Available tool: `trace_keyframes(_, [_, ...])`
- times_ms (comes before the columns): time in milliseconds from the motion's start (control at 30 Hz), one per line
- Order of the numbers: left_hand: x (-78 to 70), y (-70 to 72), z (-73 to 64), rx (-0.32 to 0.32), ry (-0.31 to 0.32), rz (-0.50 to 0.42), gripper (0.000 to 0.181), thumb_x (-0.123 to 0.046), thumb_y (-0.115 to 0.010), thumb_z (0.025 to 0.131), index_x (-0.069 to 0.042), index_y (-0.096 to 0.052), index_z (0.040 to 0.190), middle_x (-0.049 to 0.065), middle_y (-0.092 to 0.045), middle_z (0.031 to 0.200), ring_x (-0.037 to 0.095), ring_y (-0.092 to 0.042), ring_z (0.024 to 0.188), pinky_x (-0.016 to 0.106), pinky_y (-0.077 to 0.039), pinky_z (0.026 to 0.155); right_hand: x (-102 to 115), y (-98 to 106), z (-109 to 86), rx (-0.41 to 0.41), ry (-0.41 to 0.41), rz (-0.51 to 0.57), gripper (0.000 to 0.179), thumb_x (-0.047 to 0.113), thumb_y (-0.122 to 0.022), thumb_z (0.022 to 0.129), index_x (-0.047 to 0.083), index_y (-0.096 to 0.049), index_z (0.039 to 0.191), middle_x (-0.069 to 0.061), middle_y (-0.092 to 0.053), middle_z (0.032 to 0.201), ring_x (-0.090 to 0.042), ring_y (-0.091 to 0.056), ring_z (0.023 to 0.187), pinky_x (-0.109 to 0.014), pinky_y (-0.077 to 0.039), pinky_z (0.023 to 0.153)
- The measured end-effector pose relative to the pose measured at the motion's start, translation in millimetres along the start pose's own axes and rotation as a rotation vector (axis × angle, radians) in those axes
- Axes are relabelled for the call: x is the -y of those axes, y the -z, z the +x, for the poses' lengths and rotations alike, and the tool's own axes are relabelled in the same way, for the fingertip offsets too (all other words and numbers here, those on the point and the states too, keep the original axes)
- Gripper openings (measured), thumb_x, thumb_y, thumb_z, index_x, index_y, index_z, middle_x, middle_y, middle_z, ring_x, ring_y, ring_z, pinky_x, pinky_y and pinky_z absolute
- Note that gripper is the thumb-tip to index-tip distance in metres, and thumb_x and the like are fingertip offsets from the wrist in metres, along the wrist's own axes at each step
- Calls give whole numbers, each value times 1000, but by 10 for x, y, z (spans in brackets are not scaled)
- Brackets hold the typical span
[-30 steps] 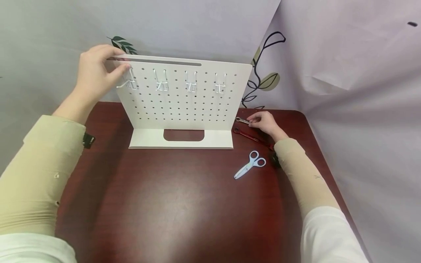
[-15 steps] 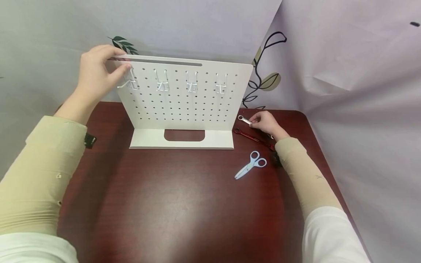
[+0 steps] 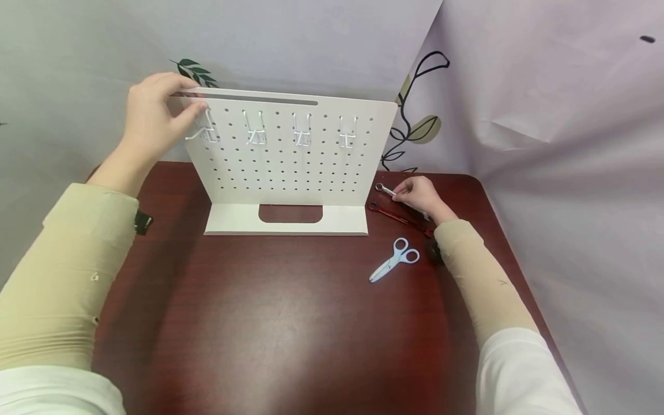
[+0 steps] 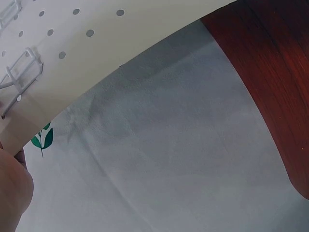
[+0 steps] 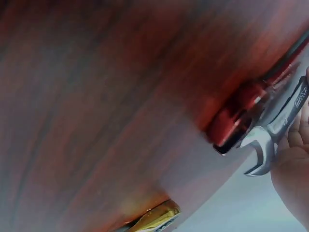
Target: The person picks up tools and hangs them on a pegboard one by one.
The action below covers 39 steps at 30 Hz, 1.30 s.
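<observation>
My left hand (image 3: 158, 112) grips the upper left corner of a white pegboard (image 3: 290, 164), thumb on the front and fingers at the top slot. The pegboard stands upright on its flat base and carries several white wire hooks (image 3: 302, 137) in a row. At the back right of the table, my right hand (image 3: 419, 195) pinches a silver combination wrench (image 3: 387, 191) by its shaft. Its open end shows in the right wrist view, beside the palm. A red wrench (image 3: 394, 216) lies on the table just in front of that hand.
Light blue scissors (image 3: 389, 266) lie on the dark red table (image 3: 259, 323), in front of the red wrench. A yellow and black object (image 5: 157, 217) shows at the bottom of the right wrist view. Pale cloth (image 3: 565, 144) hangs behind and at the right.
The silver wrench has shifted slightly right in my right hand's pinch and tilted, its open end now showing by the wrist. My left hand keeps its grip on the pegboard.
</observation>
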<state>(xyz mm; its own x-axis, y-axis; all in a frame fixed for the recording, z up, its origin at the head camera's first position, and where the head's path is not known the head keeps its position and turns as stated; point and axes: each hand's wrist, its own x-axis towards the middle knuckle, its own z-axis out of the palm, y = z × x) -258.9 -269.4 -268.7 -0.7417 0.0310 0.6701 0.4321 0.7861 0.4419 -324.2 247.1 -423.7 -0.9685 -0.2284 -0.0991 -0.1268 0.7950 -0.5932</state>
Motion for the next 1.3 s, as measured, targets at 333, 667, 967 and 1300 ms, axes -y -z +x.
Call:
trace_keyframes(333, [-31, 33, -3, 6, -3, -2, 24, -3, -76, 92, 7, -73, 113, 28, -75, 111, 6, -55, 102, 35, -42, 97, 151, 201, -219, -188, 58, 33, 18, 12, -79, 96, -3, -81, 106, -24, -80, 103, 1, -62, 73, -13, -46, 66])
trace_keyframes(667, [-52, 46, 3, 14, -3, -2, 25, -2, -75, 92, 9, -72, 114, 30, -74, 111, 43, -62, 105, 43, -43, 100, 472, 389, -514, -306, -2, 299, 26, 20, -81, 95, 1, -82, 112, 14, -78, 86, 4, -63, 76, -15, -49, 68])
trace_keyframes(967, [-49, 26, 3, 12, 2, 3, 25, -3, -75, 93, 8, -73, 115, 29, -75, 112, 38, -61, 105, 37, -43, 99, 855, 363, -691, -316, 88, 505, 29, 15, -83, 92, -5, -79, 112, 26, -74, 81, 0, -67, 82, -15, -52, 74])
trace_keyframes(1300, [-16, 15, 5, 9, -5, 1, 24, -4, -75, 93, 8, -73, 114, 28, -75, 111, 0, -55, 99, 33, -41, 96, 1278, 197, -777, -272, 198, 601, 25, 6, -82, 91, -11, -78, 110, 22, -75, 85, -6, -68, 87, -17, -56, 79])
